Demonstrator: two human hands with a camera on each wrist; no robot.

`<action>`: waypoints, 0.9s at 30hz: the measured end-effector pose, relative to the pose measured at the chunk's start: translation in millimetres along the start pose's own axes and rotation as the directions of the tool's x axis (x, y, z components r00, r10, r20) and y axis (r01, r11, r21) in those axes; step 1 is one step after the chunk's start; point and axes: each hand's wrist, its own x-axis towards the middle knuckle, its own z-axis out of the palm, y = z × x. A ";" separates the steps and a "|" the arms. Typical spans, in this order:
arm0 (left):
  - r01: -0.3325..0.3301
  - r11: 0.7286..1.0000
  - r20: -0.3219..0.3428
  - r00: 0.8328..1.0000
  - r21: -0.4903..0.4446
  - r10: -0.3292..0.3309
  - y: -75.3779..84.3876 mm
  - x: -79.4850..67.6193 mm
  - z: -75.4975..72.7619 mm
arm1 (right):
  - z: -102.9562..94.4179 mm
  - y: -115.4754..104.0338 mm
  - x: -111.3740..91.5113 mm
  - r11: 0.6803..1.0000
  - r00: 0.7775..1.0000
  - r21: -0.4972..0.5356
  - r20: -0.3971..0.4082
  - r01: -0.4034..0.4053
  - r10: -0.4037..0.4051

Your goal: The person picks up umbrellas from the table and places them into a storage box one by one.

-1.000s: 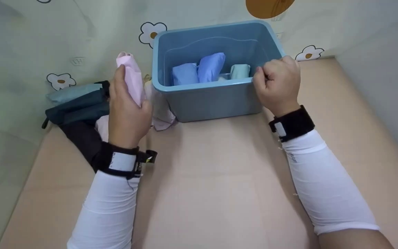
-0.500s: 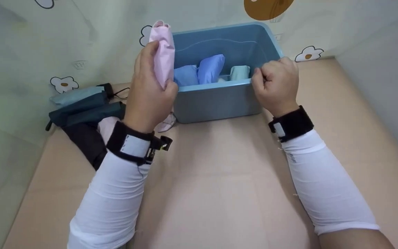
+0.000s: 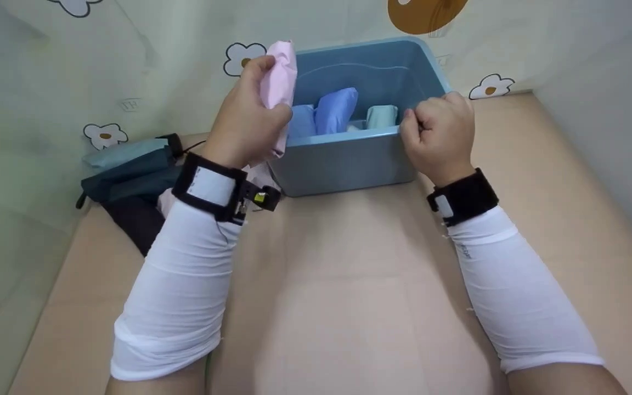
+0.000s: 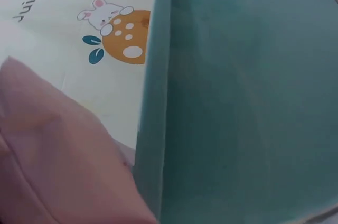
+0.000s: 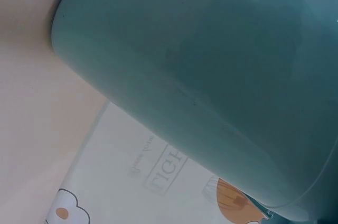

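My left hand [image 3: 246,122] grips a pink folded umbrella [image 3: 279,79], held upright just in front of the left end of a blue-grey plastic bin [image 3: 343,167]. The same pink fabric [image 4: 63,160] fills the lower left of the left wrist view, beside the bin wall [image 4: 154,102]. My right hand [image 3: 441,137] grips the bin's front right rim, fingers curled over it. Inside the bin lie a bright blue bundle [image 3: 337,109], a paler blue bundle [image 3: 302,120] and a mint-green bundle [image 3: 382,116]. The right wrist view shows mostly the bin's outer wall [image 5: 185,86].
Left of the bin lies a pile with a light teal bundle [image 3: 127,152], a dark green folded umbrella [image 3: 129,178] and a black one [image 3: 136,219]. A pale bundle [image 3: 261,178] sits against the bin's left side. A flower-printed wall covering [image 3: 184,99] stands behind.
My left hand has carried the pink umbrella rightward, up and then slightly down, from above the pile to the bin's left end. The right hand keeps its hold on the rim.
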 end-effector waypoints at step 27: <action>0.100 0.994 0.077 0.992 -0.035 -0.097 -2.6 39.0 21.3 | 0.4 0.0 -0.4 1.000 1.000 -0.010 0.018 -0.006 0.006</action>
